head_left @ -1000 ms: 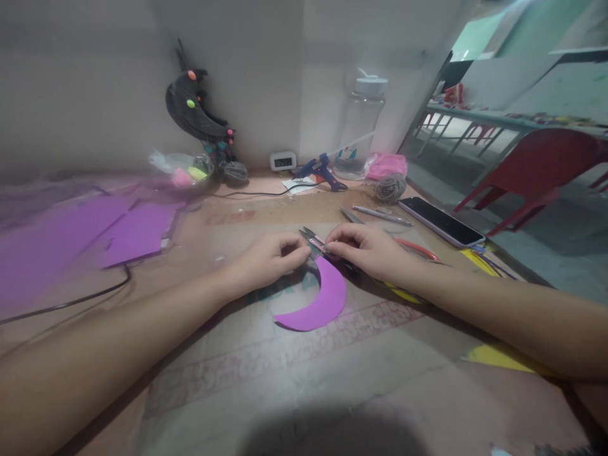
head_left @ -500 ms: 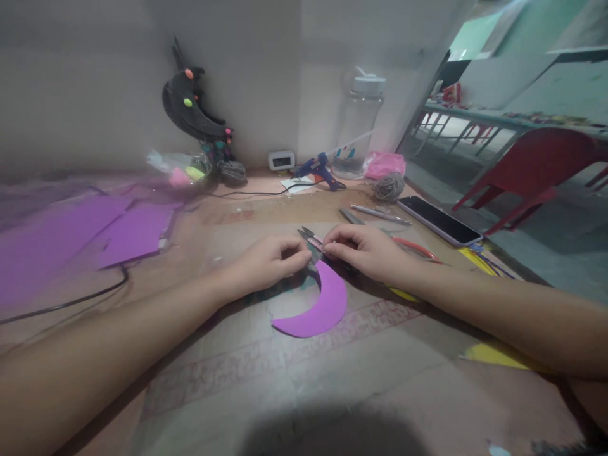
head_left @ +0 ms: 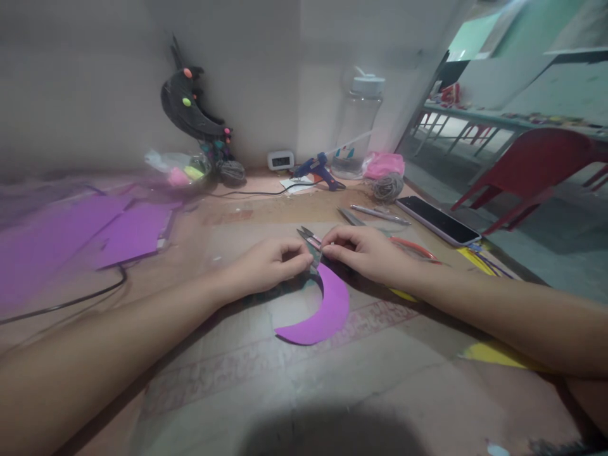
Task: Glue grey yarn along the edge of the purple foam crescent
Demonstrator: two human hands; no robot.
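A purple foam crescent point(head_left: 325, 310) lies flat on the table in front of me. My left hand point(head_left: 270, 263) pinches its upper tip with fingers closed. My right hand point(head_left: 368, 252) meets it from the right, fingers closed on the same tip. Small thread snips point(head_left: 310, 242) lie just behind the fingertips; whether a hand holds them is unclear.
Purple foam sheets point(head_left: 95, 237) and a black cable point(head_left: 85, 297) are at left. A blue glue gun point(head_left: 317, 170), big water bottle point(head_left: 356, 126), black crescent ornament point(head_left: 190, 107), twine ball point(head_left: 387, 187), phone point(head_left: 439, 220), tools and yellow scraps point(head_left: 503, 354) are around. A red chair point(head_left: 532, 171) stands at right.
The crescent's lower end has swung slightly right and down while both hands keep pinching its upper tip. The hands have hardly moved.
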